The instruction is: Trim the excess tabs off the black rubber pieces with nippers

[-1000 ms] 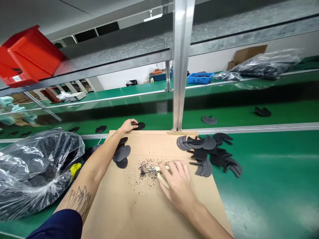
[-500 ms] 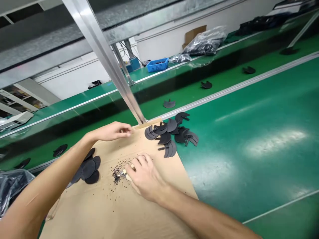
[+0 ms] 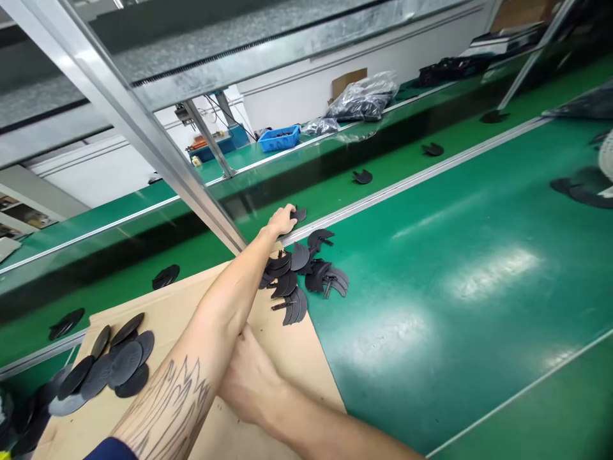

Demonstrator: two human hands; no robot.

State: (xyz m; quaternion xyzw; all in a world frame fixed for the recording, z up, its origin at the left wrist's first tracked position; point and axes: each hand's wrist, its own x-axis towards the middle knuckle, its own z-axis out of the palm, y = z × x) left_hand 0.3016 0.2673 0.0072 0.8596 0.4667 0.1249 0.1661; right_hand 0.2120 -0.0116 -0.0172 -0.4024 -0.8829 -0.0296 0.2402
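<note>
My left hand (image 3: pixel 283 220) is stretched out over the green belt beyond the metal rail. Its fingers are closed on the edge of a flat black curved plastic piece (image 3: pixel 300 214). My right hand (image 3: pixel 249 370) is low over the cardboard sheet (image 3: pixel 225 441), and the left forearm crosses in front of it, so its fingers and anything in them are hidden. Just this side of the rail lies a heap of black crescent-shaped pieces (image 3: pixel 300 257), partly on the cardboard. Several black oval discs (image 3: pixel 125 363) are piled at the cardboard's left.
A slanting metal post (image 3: pixel 158 153) rises left of my left hand. More black pieces (image 3: pixel 363 177) lie spaced along the belt. A blue basket (image 3: pixel 279 138) and a plastic-wrapped bundle (image 3: pixel 366 96) stand on the far ledge. Another black curved piece (image 3: pixel 582 193) shows at the right.
My left hand has moved from above the cardboard out to the belt and taken hold of a black piece. The left forearm now covers the right hand's fingers. The view has shifted right.
</note>
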